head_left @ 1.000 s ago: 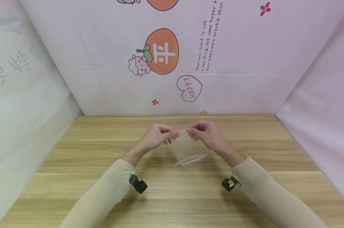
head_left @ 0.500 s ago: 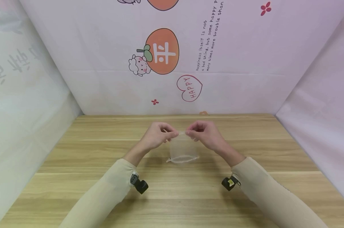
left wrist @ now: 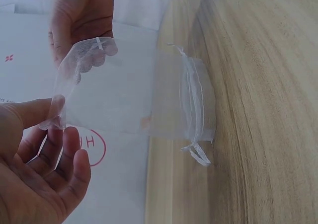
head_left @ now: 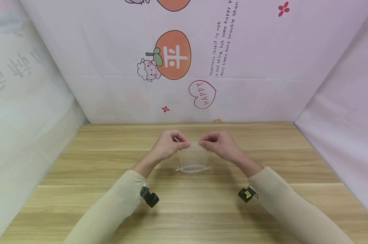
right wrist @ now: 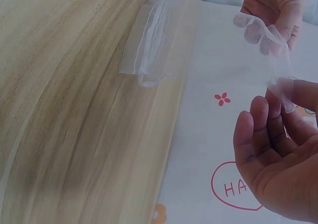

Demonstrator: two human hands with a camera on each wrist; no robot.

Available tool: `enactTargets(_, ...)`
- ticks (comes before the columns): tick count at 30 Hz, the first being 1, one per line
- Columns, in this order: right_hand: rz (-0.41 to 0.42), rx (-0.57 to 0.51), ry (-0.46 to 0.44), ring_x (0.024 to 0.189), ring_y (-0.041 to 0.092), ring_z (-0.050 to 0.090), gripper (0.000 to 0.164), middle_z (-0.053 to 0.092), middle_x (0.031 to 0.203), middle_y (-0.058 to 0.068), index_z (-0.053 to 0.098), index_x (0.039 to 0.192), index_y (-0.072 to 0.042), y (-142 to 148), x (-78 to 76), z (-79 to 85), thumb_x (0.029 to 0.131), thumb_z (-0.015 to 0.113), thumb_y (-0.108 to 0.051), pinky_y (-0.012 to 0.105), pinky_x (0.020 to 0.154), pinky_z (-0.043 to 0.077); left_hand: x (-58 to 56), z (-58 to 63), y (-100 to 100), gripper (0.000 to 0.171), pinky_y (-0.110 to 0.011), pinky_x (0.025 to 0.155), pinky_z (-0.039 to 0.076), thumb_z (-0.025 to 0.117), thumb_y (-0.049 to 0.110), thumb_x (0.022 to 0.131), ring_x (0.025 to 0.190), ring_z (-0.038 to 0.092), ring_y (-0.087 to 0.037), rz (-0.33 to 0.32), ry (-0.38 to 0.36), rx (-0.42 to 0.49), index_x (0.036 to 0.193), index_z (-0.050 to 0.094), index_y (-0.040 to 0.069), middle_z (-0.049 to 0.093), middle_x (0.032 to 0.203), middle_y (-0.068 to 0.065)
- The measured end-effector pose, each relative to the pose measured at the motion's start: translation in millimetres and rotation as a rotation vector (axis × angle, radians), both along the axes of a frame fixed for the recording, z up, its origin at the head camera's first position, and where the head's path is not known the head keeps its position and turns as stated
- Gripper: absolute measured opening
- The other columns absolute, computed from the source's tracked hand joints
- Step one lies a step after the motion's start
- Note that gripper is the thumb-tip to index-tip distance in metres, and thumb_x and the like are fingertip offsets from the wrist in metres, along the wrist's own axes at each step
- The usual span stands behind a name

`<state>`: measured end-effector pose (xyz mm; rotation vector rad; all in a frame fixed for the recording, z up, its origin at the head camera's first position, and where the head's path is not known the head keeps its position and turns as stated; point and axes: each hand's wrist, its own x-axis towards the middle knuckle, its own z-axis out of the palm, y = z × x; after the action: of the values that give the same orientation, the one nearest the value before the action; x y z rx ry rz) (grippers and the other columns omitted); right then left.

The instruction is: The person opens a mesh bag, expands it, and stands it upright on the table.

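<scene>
A sheer white organza drawstring bag hangs between the two hands, its drawstring end downward with a small cord loop at each side. My left hand pinches one corner of the bag's upper edge between thumb and forefinger. At the opposite corner, my right hand pinches in the same way. In the left wrist view the gathered drawstring shows near the bag's lower end, close over the wood. Through the thin mesh the right wrist view shows the wall behind. Nothing shows inside the bag.
The wood-grain table spreads below both forearms. A white printed cloth wall rises at the table's far edge, with plain pale cloth on the left and right sides. A small black camera sits on each sleeve cuff.
The bag's lower end has swung left and slightly upward in the head view, and now hangs nearly straight between the hands. Both hands keep their pinch and have barely moved.
</scene>
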<state>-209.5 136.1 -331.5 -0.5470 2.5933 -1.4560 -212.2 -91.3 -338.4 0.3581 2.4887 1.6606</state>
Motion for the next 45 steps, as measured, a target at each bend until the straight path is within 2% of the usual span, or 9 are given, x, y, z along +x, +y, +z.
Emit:
enactTargets(4, 0.013, -0.005, 0.004, 0.08, 0.033, 0.062, 0.016, 0.068, 0.085, 0.008, 0.072, 0.103, 0.001, 0.6, -0.8, 0.3, 0.096, 0.069, -0.013, 0.028, 0.063, 0.052, -0.9, -1.0, -0.2, 0.007, -0.027, 0.061, 0.049, 0.08, 0.013, 0.087, 0.072, 0.059, -0.018, -0.015, 0.002, 0.004, 0.089, 0.074, 0.009, 0.069, 0.083, -0.004)
enactTargets(8, 0.026, -0.012, 0.015, 0.075, 0.025, 0.059, 0.014, 0.067, 0.085, 0.012, 0.072, 0.1, 0.001, 0.6, -1.7, 1.2, 0.095, 0.07, -0.012, 0.026, 0.059, 0.049, -2.4, -0.3, -1.4, 0.014, -0.029, 0.065, 0.05, 0.079, 0.022, 0.088, 0.076, 0.06, -0.018, -0.05, 0.019, -0.001, 0.096, 0.076, 0.011, 0.069, 0.088, -0.003)
enactTargets(13, 0.043, 0.01, 0.056, 0.073, 0.02, 0.058, 0.011, 0.068, 0.085, 0.008, 0.073, 0.098, -0.002, -1.3, -2.3, 3.8, 0.095, 0.071, -0.012, 0.027, 0.059, 0.049, -4.8, 3.3, -1.9, 0.022, -0.033, 0.074, 0.051, 0.077, 0.034, 0.09, 0.086, 0.063, -0.019, -0.102, 0.043, -0.07, 0.102, 0.078, 0.016, 0.072, 0.096, 0.003)
enactTargets(18, 0.059, 0.05, 0.091, 0.077, 0.019, 0.059, 0.007, 0.069, 0.085, 0.005, 0.073, 0.095, -0.005, -4.5, -2.8, 7.0, 0.094, 0.071, -0.012, 0.031, 0.067, 0.05, -7.6, 8.7, -1.0, 0.019, -0.034, 0.075, 0.052, 0.075, 0.031, 0.091, 0.087, 0.063, -0.017, -0.144, 0.078, -0.163, 0.1, 0.079, 0.015, 0.073, 0.098, 0.004)
enactTargets(25, 0.066, 0.067, 0.103, 0.077, 0.019, 0.059, 0.006, 0.067, 0.083, 0.003, 0.073, 0.093, -0.005, -8.5, -1.5, 8.9, 0.091, 0.074, -0.011, 0.03, 0.066, 0.049, -10.3, 13.9, 2.6, 0.011, -0.032, 0.072, 0.051, 0.076, 0.024, 0.091, 0.085, 0.062, -0.015, -0.176, 0.128, -0.261, 0.093, 0.08, 0.014, 0.073, 0.093, 0.004)
enactTargets(28, 0.043, 0.054, 0.108, 0.077, 0.019, 0.059, 0.011, 0.066, 0.083, 0.004, 0.072, 0.096, -0.005, -8.5, -2.2, 7.4, 0.093, 0.074, -0.016, 0.029, 0.065, 0.048, -10.3, 14.2, 3.1, 0.011, -0.031, 0.07, 0.051, 0.075, 0.023, 0.091, 0.082, 0.062, -0.015, -0.15, 0.142, -0.271, 0.091, 0.08, 0.013, 0.073, 0.091, 0.004)
enactTargets(32, -0.046, 0.048, 0.106, 0.074, 0.02, 0.055, 0.022, 0.063, 0.081, 0.004, 0.069, 0.098, -0.007, -6.4, -2.3, 5.9, 0.095, 0.071, -0.029, 0.029, 0.062, 0.045, -9.8, 13.6, 2.0, 0.011, -0.03, 0.064, 0.05, 0.075, 0.022, 0.092, 0.075, 0.06, -0.016, -0.07, 0.144, -0.235, 0.089, 0.079, 0.012, 0.072, 0.087, 0.003)
enactTargets(37, -0.101, 0.065, 0.094, 0.065, 0.018, 0.047, 0.037, 0.054, 0.072, 0.003, 0.063, 0.085, -0.007, -5.6, -1.5, 5.8, 0.094, 0.07, -0.042, 0.028, 0.056, 0.038, -8.9, 13.0, 0.9, 0.012, -0.029, 0.058, 0.051, 0.076, 0.022, 0.091, 0.071, 0.062, -0.018, 0.013, 0.116, -0.144, 0.09, 0.079, 0.011, 0.071, 0.086, 0.0)
enactTargets(45, -0.042, 0.009, 0.125, 0.058, 0.014, 0.047, 0.025, 0.06, 0.07, 0.006, 0.066, 0.079, -0.007, -10.8, -3.5, 3.3, 0.098, 0.068, -0.023, 0.025, 0.049, 0.037, -4.9, 16.2, 4.9, 0.008, -0.028, 0.058, 0.051, 0.077, 0.016, 0.09, 0.069, 0.063, -0.018, 0.036, 0.106, -0.065, 0.087, 0.078, 0.009, 0.07, 0.084, -0.001)
